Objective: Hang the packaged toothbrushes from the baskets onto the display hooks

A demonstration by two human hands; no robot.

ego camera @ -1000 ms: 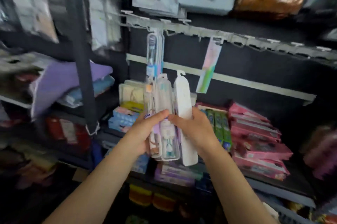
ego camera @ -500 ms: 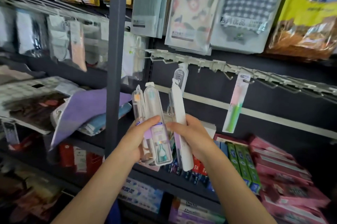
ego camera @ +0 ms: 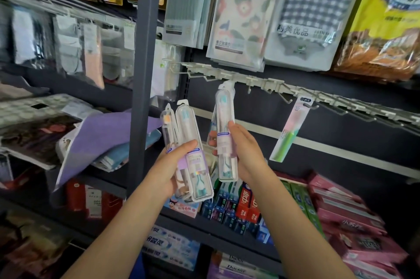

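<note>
My left hand grips a small bunch of clear toothbrush packs, upright and fanned a little. My right hand holds a single clear toothbrush pack upright, with its top tab right at the white hook rail; another pack seems to hang just behind it. Whether the tab is over a hook I cannot tell. Further right a pink and green toothbrush pack hangs from a hook. No basket is in view.
A dark upright shelf post stands just left of my left hand. Bagged cloths hang above the rail. Toothpaste boxes fill the shelf below; folded cloths lie at left. Several bare hooks run rightward.
My right hand has turned its pack face-on and raised it to the hook rail. My left hand has stayed put with its bunch. The view has tilted upward.
</note>
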